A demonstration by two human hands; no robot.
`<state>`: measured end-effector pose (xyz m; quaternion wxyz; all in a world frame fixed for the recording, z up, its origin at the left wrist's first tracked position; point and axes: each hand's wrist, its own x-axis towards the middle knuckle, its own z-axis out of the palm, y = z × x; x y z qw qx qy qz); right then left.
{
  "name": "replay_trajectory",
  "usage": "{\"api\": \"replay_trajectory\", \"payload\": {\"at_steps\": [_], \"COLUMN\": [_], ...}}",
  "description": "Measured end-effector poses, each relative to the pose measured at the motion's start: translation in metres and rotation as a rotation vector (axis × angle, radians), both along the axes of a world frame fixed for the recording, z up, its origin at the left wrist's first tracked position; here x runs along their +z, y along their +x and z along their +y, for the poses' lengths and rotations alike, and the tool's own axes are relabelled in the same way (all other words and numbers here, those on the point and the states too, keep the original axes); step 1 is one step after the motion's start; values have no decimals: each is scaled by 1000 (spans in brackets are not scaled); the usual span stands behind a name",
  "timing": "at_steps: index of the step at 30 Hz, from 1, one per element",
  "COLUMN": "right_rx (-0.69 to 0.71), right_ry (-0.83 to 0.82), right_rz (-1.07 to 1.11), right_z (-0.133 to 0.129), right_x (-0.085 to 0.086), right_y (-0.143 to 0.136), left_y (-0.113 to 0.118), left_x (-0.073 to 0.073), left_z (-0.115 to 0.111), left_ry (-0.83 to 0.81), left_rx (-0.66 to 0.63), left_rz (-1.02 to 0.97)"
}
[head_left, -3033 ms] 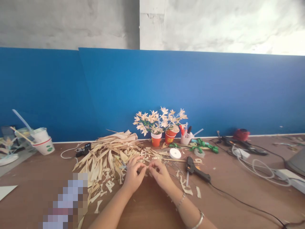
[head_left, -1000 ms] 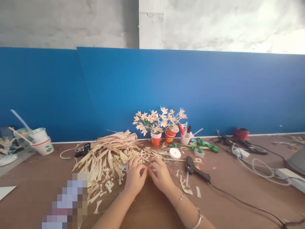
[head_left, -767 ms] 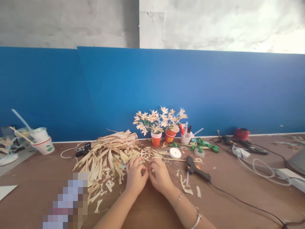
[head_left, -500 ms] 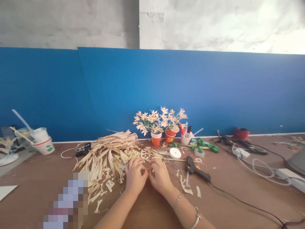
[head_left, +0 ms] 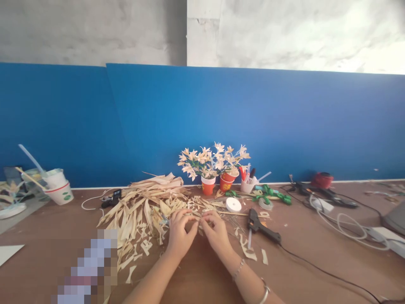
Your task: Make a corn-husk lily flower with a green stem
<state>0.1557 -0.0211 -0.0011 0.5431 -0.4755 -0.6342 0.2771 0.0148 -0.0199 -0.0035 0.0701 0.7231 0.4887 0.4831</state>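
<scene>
At the near edge of a heap of dried husk strips (head_left: 148,198), my left hand (head_left: 182,232) is closed, fingertips pinched toward the right. My right hand (head_left: 215,230) faces it, thumb and fingers also pinched. The fingertips almost meet, and whatever is between them is too small to make out. Husk scraps (head_left: 146,246) lie left of my left hand. To the right of my right hand is a black glue gun (head_left: 264,228). A white tape roll (head_left: 233,204) lies beyond my right hand.
Behind the hands stand husk flowers (head_left: 202,158) in red cups (head_left: 208,185). A cup of pens (head_left: 247,186) and green ties (head_left: 274,194) are beside them. White cups (head_left: 60,194) stand at the left; cables (head_left: 344,236) and a red object (head_left: 322,180) lie right.
Both hands have shifted slightly to the right. Their thumbs are stretched further forward, and the fingertips have changed their pinch. The whole view has moved a little.
</scene>
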Motion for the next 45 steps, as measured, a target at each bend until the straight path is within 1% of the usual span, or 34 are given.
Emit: {"api": "replay_trajectory", "payload": {"at_steps": [4,9,16,18,19,21,22,23,25,27,29,32,35,38,40,41,43,45], "right_rx": [63,58,84,73,60,24,11,10,46,101,121,78,60,60,41,38,61,110], "right_ry": [-14,45,43,50,56,73,83,90,83,46,-6,-91,-152,-169,-178,-193,-262,-364], "right_rz": [-28,-84,-86,-153,-206,-322,-375,-421,-510,-618,-742,-924,-1007,-984,-961,-916,-729,-491], "right_z": [-1,0,-1,-2,-3,-3,-3,-3,-2,-3,-4,-2,2,6,8,9,12,16], "right_x": [-1,-2,2,3,4,5,5,6,6,8,10,15,20,24,24,23,21,18], "right_y": [0,1,-1,0,0,-1,-3,-7,-17,-31,-48,-70,-85,-87,-84,-81,-73,-64], "left_y": [-2,-4,0,-3,-6,-15,-19,-24,-31,-35,-35,-35,-37,-40,-42,-42,-42,-42], "left_x": [0,0,-3,-3,-2,-1,0,0,1,2,2,3,4,4,4,3,3,3], "left_z": [2,3,4,7,10,16,19,21,26,28,29,29,29,30,30,30,31,31], "left_ry": [-42,-81,-169,-225,-267,-377,-400,-407,-397,-387,-378,-355,-310,-270,-248,-237,-227,-237], "left_rx": [-14,-28,-111,-125,-127,-118,-105,-97,-89,-88,-93,-81,-22,37,57,66,89,114], "left_rz": [-70,-124,-293,-420,-516,-767,-896,-998,-1130,-1163,-1169,-1193,-1188,-1175,-1175,-1178,-1191,-1207]}}
